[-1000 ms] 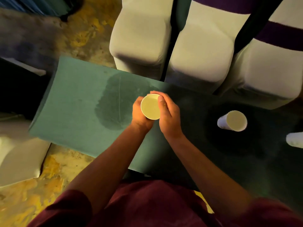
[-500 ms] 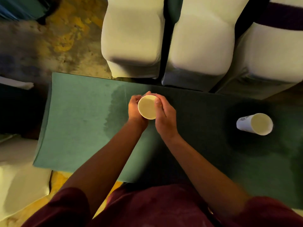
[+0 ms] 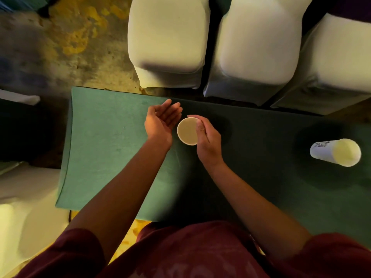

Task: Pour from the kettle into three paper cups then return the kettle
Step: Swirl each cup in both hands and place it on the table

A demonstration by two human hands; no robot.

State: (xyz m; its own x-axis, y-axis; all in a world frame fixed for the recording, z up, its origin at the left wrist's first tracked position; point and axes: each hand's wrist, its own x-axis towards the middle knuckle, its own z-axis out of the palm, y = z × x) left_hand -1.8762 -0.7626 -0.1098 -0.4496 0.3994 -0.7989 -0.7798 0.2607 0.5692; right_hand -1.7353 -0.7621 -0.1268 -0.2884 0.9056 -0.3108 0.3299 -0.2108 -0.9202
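Note:
A white paper cup (image 3: 187,131) stands upright near the middle of the green table (image 3: 108,149), seen from above. My right hand (image 3: 207,140) wraps its right side, fingers curled around the rim and wall. My left hand (image 3: 161,122) hovers just to the cup's left, palm up, fingers apart, holding nothing. A second paper cup (image 3: 336,152) with dark print on its wall stands far to the right on the darker part of the table. No kettle is in view.
Three white-covered chairs (image 3: 168,45) line the table's far edge. A stained yellow-grey floor (image 3: 50,47) lies at the upper left. Pale covered furniture (image 3: 24,207) sits to the lower left, beside the table's left edge.
My left hand has let go of the cup and opened, moving off to its left. The right hand still holds the cup. The view has shifted, so the second cup sits further right.

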